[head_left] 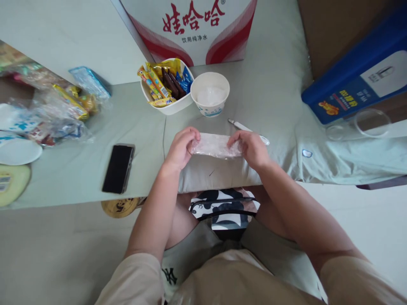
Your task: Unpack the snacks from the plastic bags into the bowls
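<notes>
Left fingers (194, 134) and right fingers (235, 137) are grasping flat, clear, crinkled plastic packet (213, 146), nearside of round white paper bowl (208, 108); handling's underway, can't tell if opened.

At the center of the frame, the left hand (182, 147) and right hand (253, 148) hold a translucent plastic wrapper (213, 145) by its opposite ends. Above it stand a paper cup (209, 109) and a white bowl (173, 109) of wrapped snacks (168, 82). A slim white-handled tool (243, 127) lies beside the right hand; a dark phone (118, 168) rests left of center on the pale surface (146, 135).
</notes>
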